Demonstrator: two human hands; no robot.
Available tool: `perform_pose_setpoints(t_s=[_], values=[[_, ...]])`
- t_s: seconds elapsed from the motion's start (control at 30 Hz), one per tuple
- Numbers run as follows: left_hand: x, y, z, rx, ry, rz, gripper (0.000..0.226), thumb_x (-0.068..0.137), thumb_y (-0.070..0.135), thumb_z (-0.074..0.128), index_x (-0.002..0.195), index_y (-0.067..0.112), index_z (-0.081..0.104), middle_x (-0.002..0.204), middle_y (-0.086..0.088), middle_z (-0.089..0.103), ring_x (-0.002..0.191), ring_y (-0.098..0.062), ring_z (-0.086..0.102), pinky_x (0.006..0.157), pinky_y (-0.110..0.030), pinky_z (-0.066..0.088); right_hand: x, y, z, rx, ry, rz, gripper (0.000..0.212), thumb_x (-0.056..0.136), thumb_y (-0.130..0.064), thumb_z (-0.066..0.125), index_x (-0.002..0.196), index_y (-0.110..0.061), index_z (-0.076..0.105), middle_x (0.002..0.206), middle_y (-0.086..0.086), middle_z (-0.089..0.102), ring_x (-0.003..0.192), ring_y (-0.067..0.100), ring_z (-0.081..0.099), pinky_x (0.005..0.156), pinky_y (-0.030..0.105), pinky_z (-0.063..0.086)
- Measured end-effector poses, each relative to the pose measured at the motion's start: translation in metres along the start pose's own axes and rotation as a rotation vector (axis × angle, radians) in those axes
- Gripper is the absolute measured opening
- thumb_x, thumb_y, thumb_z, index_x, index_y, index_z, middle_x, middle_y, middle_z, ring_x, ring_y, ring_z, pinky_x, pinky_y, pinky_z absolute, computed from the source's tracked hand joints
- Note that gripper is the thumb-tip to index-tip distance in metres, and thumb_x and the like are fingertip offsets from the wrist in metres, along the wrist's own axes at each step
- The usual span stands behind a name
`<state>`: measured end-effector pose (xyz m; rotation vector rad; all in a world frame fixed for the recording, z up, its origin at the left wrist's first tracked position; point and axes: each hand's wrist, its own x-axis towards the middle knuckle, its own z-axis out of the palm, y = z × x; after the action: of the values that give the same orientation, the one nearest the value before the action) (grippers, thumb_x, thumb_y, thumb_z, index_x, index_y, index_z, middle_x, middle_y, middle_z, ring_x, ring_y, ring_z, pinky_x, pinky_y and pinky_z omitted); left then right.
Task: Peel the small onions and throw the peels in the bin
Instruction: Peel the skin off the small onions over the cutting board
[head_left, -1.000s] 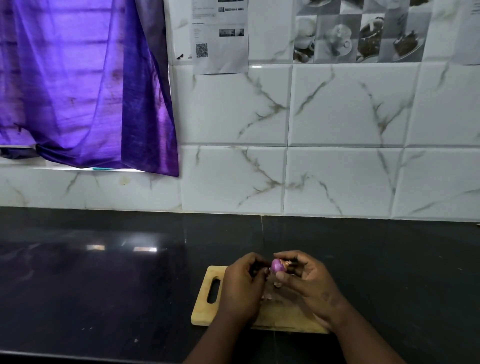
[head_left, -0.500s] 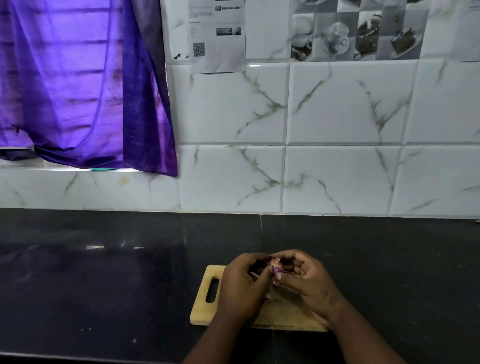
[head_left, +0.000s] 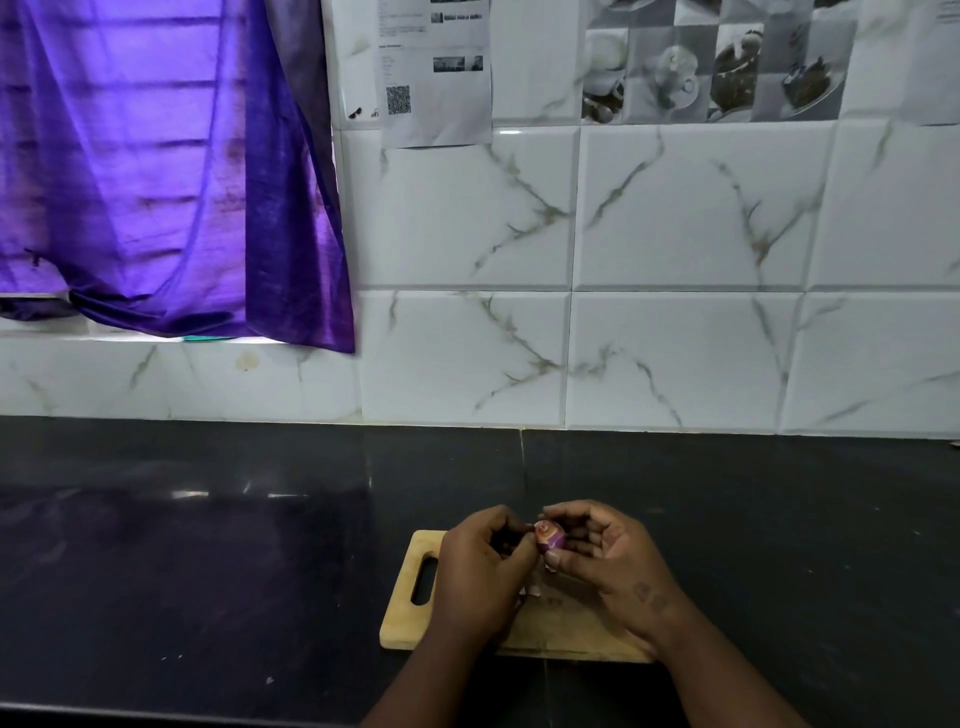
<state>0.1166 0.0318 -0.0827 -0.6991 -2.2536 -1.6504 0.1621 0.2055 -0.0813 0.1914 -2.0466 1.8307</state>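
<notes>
A small purple onion (head_left: 549, 536) is held above the wooden cutting board (head_left: 410, 608). My right hand (head_left: 605, 556) grips it between thumb and curled fingers. My left hand (head_left: 480, 566) has its fingers curled against the onion's left side, pinching at its skin. A few bits of pale peel (head_left: 534, 590) lie on the board under my hands. No bin is in view.
The board lies on a black stone counter (head_left: 208, 571) that runs to a white marble-tiled wall (head_left: 675, 260). A purple curtain (head_left: 156, 171) hangs at the back left. The counter's front edge runs along the bottom of the view.
Half a second ago the onion was mostly hidden between my fingers; now it shows again, turned in my right hand. Both hands stay over the board.
</notes>
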Motion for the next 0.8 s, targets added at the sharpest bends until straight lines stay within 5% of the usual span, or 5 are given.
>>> perform_pose_setpoints(t_s=[0.2, 0.47, 0.8], values=[[-0.0023, 0.0057, -0.0015, -0.037, -0.004, 0.028, 0.011, 0.090, 0.022, 0.079, 0.097, 0.030, 0.078, 0.091, 0.012, 0.076, 0.089, 0.003, 0.070, 0.071, -0.013, 0.058, 0.0015, 0.0034, 0.0017, -0.022, 0.043, -0.003, 0.038, 0.072, 0.010, 0.087, 0.103, -0.010, 0.077, 0.103, 0.010, 0.081, 0.101, 0.023, 0.077, 0.087, 0.031, 0.063], [0.0001, -0.0004, -0.0005, 0.002, 0.020, 0.023, 0.014, 0.089, 0.012, 0.076, 0.092, 0.025, 0.080, 0.086, 0.010, 0.077, 0.084, -0.005, 0.072, 0.074, -0.025, 0.063, 0.0008, 0.0013, 0.0021, -0.066, 0.028, -0.016, 0.037, 0.067, 0.009, 0.090, 0.099, -0.005, 0.075, 0.101, 0.009, 0.080, 0.097, 0.021, 0.077, 0.085, 0.031, 0.063], [-0.0004, -0.0002, -0.0004, -0.042, -0.014, 0.002, 0.011, 0.089, 0.016, 0.080, 0.091, 0.028, 0.079, 0.089, 0.009, 0.076, 0.085, -0.004, 0.072, 0.072, -0.020, 0.061, 0.0008, 0.0010, 0.0032, -0.101, 0.051, -0.051, 0.036, 0.067, 0.016, 0.086, 0.095, -0.001, 0.072, 0.092, 0.006, 0.078, 0.089, 0.016, 0.076, 0.079, 0.027, 0.063]])
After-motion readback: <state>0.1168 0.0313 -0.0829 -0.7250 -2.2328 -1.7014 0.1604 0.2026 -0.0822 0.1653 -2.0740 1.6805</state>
